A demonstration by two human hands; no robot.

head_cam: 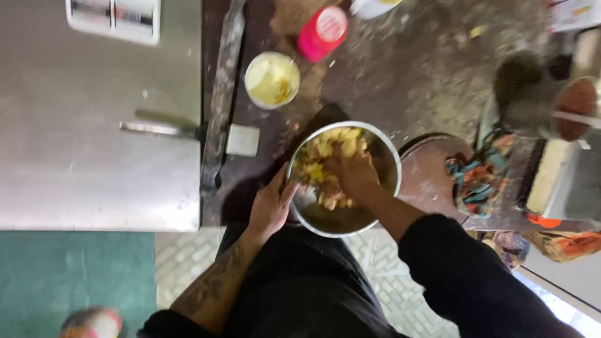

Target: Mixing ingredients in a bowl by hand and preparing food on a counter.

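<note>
A metal bowl (344, 178) of yellow and brown food chunks (325, 166) sits at the near edge of the dark table (413, 75). The right hand (355, 175) is inside it, fingers curled down into the food. The left hand (271, 206) clasps the bowl's left rim from outside. Farther back stand a small white cup of pale sauce (272, 79) and a pink bottle (322, 32). A colourful cloth (479, 178) lies to the right, beside a round brown lid (429, 175).
</note>
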